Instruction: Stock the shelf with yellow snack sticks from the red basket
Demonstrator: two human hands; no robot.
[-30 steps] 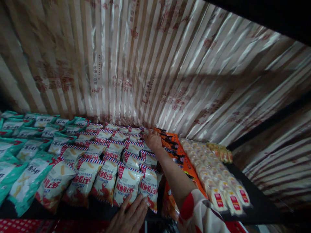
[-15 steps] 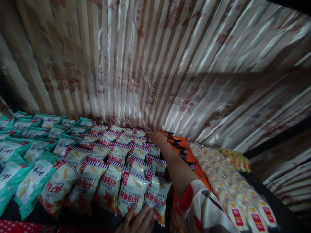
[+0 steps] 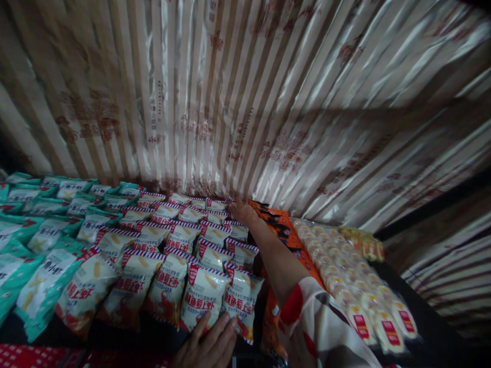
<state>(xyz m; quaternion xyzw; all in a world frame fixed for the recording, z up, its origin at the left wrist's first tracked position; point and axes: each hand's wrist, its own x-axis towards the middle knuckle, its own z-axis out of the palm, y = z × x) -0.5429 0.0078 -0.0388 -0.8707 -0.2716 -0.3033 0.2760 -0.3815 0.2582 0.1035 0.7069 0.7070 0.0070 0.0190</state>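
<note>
Rows of white snack bags [image 3: 180, 245] with red and blue trim lie on a dark shelf. My right hand [image 3: 242, 212] reaches to the back of the shelf, resting on the rearmost bags at the right end of those rows; its fingers are bent down on them. My left hand [image 3: 209, 343] lies flat with fingers stretched against the front white bag [image 3: 203, 292] at the shelf's edge. My right arm wears a white sleeve with red patches [image 3: 318, 327].
Green snack bags [image 3: 34, 240] fill the shelf's left part. Orange packets [image 3: 282, 230] lie right of my arm, then rows of small pale packets [image 3: 345, 276] with red labels. A striped shiny curtain [image 3: 245, 102] hangs behind. The dark shelf edge [image 3: 115, 337] runs along the front.
The view has shifted a little. My right hand has stayed at the back row and my left hand at the front bag; neither has clearly moved.
</note>
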